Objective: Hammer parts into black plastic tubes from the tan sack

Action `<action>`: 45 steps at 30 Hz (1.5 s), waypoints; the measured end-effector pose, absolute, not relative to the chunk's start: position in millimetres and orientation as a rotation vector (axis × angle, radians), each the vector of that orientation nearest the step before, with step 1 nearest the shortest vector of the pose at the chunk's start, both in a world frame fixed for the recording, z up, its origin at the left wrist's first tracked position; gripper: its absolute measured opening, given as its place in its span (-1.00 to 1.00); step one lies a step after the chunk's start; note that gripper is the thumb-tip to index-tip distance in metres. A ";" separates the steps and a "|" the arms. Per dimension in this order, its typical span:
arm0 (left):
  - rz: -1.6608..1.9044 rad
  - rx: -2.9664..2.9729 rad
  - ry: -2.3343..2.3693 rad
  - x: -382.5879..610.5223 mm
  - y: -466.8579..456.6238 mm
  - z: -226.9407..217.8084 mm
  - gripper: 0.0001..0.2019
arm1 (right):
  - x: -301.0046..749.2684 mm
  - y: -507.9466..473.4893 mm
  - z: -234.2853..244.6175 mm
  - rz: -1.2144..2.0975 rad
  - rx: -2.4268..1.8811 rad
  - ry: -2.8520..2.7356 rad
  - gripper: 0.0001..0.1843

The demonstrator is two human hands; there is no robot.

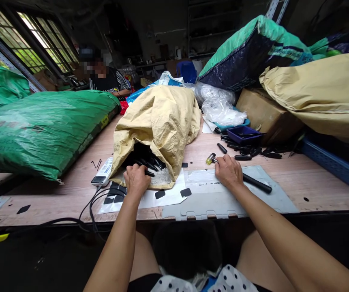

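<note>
My left hand point(136, 179) is at the open mouth of a tan woven sack point(159, 113) lying on the table. Its fingers are curled round a slim black piece point(149, 173), whose end sticks out past the thumb; the fingertips are partly hidden. Inside the mouth lie several similar black pieces point(150, 162). In my right hand point(229, 172) is a small hammer point(257, 183), gripped close to its head. The yellowish head shows beyond the fingers and the black handle extends to the right, over a grey board point(217, 205).
More black pieces point(243, 157) lie loose near a purple tray point(243, 134). A full green sack point(46, 125) is at left; a cardboard box point(268, 113) and another tan sack point(323, 89) are at right. A cabled white device point(101, 174) lies by the sack. A person point(107, 79) sits across.
</note>
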State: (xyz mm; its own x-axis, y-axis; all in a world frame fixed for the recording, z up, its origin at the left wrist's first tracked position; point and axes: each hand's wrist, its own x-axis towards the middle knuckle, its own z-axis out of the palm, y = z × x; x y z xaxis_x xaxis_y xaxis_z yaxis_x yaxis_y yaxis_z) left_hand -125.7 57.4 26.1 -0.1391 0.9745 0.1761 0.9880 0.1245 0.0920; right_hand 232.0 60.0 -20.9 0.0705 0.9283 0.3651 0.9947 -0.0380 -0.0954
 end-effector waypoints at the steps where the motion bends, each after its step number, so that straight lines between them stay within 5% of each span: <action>1: -0.250 -2.013 -2.319 -127.7 55.5 27.2 -0.69 | 231.8 59.8 -20.7 -0.292 -2.032 -1.922 -0.73; 5: -0.285 -2.055 -2.326 -133.8 39.6 34.2 -0.82 | 231.2 59.2 -20.5 -0.294 -2.027 -1.919 -0.73; 12: -1.068 -2.570 -1.890 -76.7 -8.9 40.7 -0.87 | 230.5 59.4 -20.8 -0.304 -2.029 -1.921 -0.72; 22: -0.780 -2.928 -1.744 2.3 26.5 3.2 -0.80 | 230.8 60.0 -19.8 -0.283 -2.039 -1.918 -0.72; 28: -0.958 -2.915 -1.675 -9.5 26.7 -12.2 -0.67 | 230.7 60.2 -20.6 -0.283 -2.038 -1.915 -0.72; 33: -1.053 -2.885 -1.761 -10.0 30.5 -15.6 -0.83 | 231.4 59.8 -20.7 -0.299 -2.044 -1.912 -0.72; 45: -1.100 -2.858 -1.911 -9.2 34.6 -16.4 -0.83 | 243.6 67.6 -12.3 -0.058 -1.984 -1.902 -0.68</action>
